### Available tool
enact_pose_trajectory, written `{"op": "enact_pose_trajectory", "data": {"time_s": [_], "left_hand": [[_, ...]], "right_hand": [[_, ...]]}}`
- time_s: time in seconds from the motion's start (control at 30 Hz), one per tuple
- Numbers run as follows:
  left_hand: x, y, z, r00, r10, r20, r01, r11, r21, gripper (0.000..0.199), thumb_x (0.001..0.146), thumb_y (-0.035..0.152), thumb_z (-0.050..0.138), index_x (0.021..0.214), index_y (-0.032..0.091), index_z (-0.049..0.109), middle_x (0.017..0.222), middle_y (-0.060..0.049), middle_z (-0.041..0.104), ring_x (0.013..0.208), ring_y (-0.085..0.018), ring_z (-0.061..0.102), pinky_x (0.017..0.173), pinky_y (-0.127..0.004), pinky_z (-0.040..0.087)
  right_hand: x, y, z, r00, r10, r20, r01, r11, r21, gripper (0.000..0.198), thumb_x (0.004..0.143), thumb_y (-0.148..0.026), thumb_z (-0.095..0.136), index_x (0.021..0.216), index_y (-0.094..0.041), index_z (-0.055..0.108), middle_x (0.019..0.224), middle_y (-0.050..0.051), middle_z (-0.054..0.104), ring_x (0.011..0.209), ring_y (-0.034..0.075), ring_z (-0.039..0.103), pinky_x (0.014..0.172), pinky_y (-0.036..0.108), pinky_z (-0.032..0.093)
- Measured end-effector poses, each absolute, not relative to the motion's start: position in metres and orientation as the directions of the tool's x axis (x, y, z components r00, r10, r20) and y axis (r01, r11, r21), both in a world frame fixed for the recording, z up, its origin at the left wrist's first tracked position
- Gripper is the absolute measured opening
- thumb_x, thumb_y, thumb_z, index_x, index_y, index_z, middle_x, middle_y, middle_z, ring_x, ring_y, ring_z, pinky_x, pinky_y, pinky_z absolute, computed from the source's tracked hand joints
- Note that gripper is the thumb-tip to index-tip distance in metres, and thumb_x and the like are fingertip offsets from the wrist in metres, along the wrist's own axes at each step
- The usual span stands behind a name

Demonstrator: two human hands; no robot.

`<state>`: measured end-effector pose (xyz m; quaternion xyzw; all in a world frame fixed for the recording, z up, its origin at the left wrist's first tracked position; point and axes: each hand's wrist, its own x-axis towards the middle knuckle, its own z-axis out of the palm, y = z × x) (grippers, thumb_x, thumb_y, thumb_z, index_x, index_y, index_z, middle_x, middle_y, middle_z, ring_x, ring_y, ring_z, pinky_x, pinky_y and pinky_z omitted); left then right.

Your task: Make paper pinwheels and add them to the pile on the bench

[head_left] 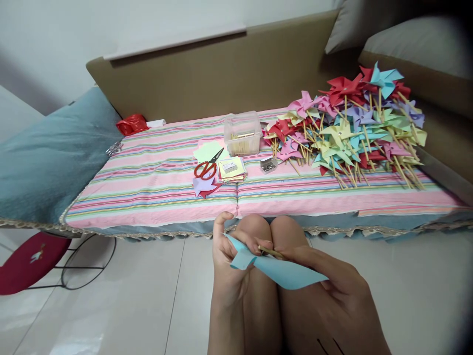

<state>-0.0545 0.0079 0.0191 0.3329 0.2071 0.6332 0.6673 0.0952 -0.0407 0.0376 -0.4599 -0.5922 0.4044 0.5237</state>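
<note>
Above my knees, a light blue paper pinwheel (290, 273) is between my hands, its folded vanes facing up. My left hand (231, 261) pinches it at its left side, with one finger raised. A short piece of wooden stick (271, 252) shows behind the paper; my right hand (325, 276) has its thumb and fingertips closed on that stick. Most of the stick is hidden, and so are some of the fingertips. On the striped sofa cover ahead lie red-handled scissors (209, 165), a stack of paper squares (232, 169) and a small box of metal pins (268, 164).
Many finished pinwheels (340, 133) are piled at the right on the striped cover (155, 182). A clear plastic box (243, 133) holds wooden sticks. Cut purple paper (203, 185) lies by the scissors. A red bag (132, 124) sits at the far left; a red stool (35, 261) stands on the floor.
</note>
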Motion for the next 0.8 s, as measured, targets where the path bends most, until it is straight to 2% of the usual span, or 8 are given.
{"op": "enact_pose_trajectory", "data": {"time_s": [0.17,0.33,0.53,0.7,0.8], "left_hand": [[-0.0528,0.0073,0.0202,0.115,0.983,0.144,-0.692,-0.025,0.722,0.054,0.073,0.024,0.078,0.115,0.029,0.045,0.068,0.010,0.068,0.068,-0.008,0.069,0.086,-0.030,0.057],[-0.0531,0.0080,0.0184,0.114,0.982,0.150,-0.677,-0.034,0.735,0.055,0.072,0.023,0.079,0.115,0.030,0.045,0.065,0.010,0.068,0.065,-0.008,0.069,0.088,-0.033,0.057],[-0.0516,0.0062,0.0223,0.084,0.991,0.101,-0.648,-0.022,0.761,0.058,0.069,0.024,0.081,0.113,0.028,0.044,0.062,0.010,0.067,0.065,-0.011,0.070,0.089,-0.037,0.057],[-0.0493,0.0056,0.0258,0.086,0.988,0.131,-0.657,-0.042,0.753,0.058,0.068,0.023,0.082,0.111,0.027,0.044,0.061,0.011,0.067,0.064,-0.011,0.071,0.086,-0.035,0.058],[-0.0485,0.0036,0.0280,0.070,0.995,0.075,-0.664,-0.009,0.748,0.060,0.066,0.023,0.083,0.112,0.027,0.044,0.061,0.011,0.066,0.065,-0.011,0.071,0.087,-0.036,0.057]], "right_hand": [[0.0919,-0.0439,0.0386,0.039,0.974,0.221,0.031,0.220,-0.975,0.035,0.085,-0.010,0.058,0.110,-0.032,0.069,0.110,0.001,0.073,0.101,0.024,0.069,0.088,0.035,0.057],[0.0921,-0.0431,0.0401,0.087,0.968,0.237,-0.020,0.239,-0.971,0.026,0.087,-0.018,0.058,0.105,-0.030,0.073,0.106,0.004,0.074,0.101,0.028,0.068,0.084,0.042,0.059],[0.0934,-0.0435,0.0409,0.067,0.967,0.245,-0.007,0.246,-0.969,0.031,0.086,-0.013,0.059,0.108,-0.031,0.072,0.108,0.003,0.073,0.098,0.027,0.070,0.082,0.039,0.059],[0.0925,-0.0438,0.0421,0.069,0.957,0.281,0.048,0.278,-0.959,0.038,0.085,-0.006,0.057,0.107,-0.032,0.072,0.106,0.000,0.074,0.095,0.022,0.071,0.081,0.030,0.058],[0.0920,-0.0445,0.0420,0.075,0.960,0.269,0.030,0.268,-0.963,0.036,0.086,-0.007,0.056,0.108,-0.032,0.071,0.107,0.001,0.074,0.096,0.022,0.070,0.083,0.033,0.058]]}}
